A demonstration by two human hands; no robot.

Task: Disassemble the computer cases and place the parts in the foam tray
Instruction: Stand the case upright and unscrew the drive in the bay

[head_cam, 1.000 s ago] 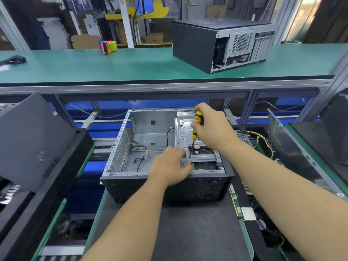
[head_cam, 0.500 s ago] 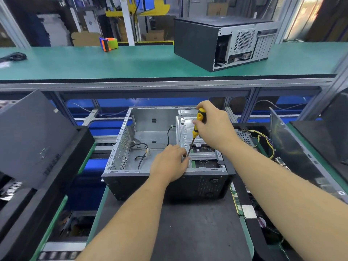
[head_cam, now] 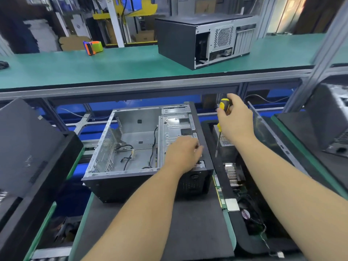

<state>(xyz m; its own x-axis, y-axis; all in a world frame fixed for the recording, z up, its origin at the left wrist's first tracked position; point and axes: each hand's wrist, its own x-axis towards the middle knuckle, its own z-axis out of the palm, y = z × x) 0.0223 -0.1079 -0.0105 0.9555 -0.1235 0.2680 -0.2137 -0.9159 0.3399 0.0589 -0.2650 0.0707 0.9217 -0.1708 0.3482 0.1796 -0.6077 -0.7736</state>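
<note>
My right hand (head_cam: pixel 236 117) has left the case (head_cam: pixel 143 146). A moment ago it held the screwdriver (head_cam: pixel 223 113) with the tip down on the drive cage (head_cam: pixel 176 127), close to my left hand; now it has lifted and moved to the right, and the tool hangs over the foam tray (head_cam: pixel 243 230) beside the case. My right fingers are curled around the yellow and black handle, and the shaft points down without touching anything I can see.

My left hand (head_cam: pixel 185 153) remains on the cage, at the near right part of the open case. Its fingers bend over the right edge of the cage, but I cannot tell whether they pinch a screw or only hold the metal.

The case lies open in the middle of the counter, with loose cables (head_cam: pixel 130 153) on its floor. The tray touches its right side, and some boards and a heatsink (head_cam: pixel 232 173) already lie in it.

I judge that the screw is now out, or at least loose. Probably the next step is to put the tool aside and free the cage with both hands. A loose screw could fall into the case.
</note>
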